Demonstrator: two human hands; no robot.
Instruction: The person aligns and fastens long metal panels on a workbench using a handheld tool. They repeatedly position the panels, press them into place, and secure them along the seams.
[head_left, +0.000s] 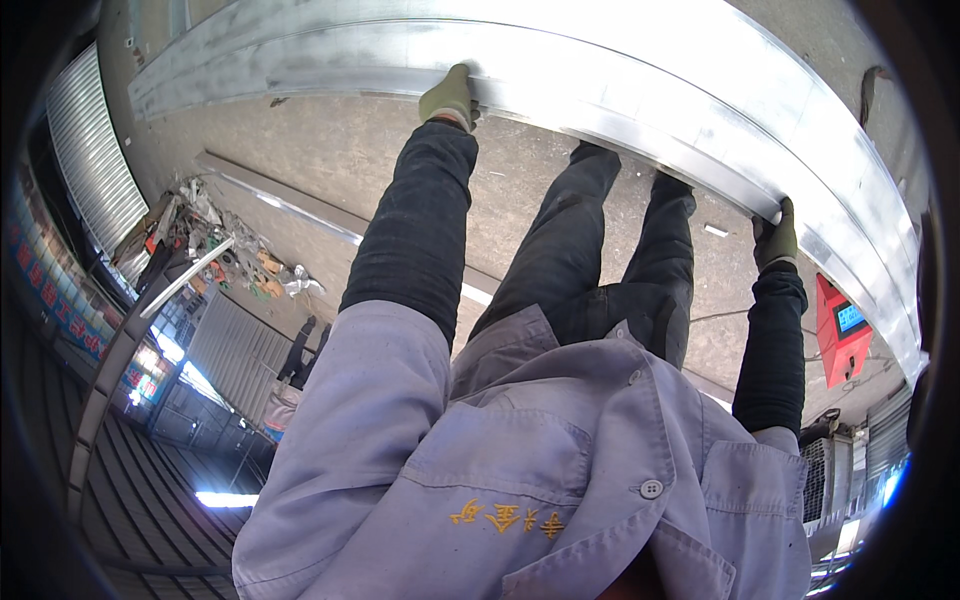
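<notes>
A long, shiny silver metal sheet (370, 62) with straight lengthwise seams stretches across the far side, bright with glare in its middle. Its near edge carries a narrow folded metal lip (640, 140). My left hand (449, 97), in a greenish glove, closes on this near edge left of centre. Farther right, my right hand (778, 238), gloved alike, grips the same edge near its right end. The fingers of both hands are partly hidden against the metal. Both arms are stretched out, and my legs stand beneath the edge.
A red box with a blue display (838, 330) stands right of my right hand. A long metal bar (290, 198) lies on the concrete floor at left, near a heap of scrap (215, 240). A small white piece (716, 231) lies near my feet. Another person (285, 395) appears far left.
</notes>
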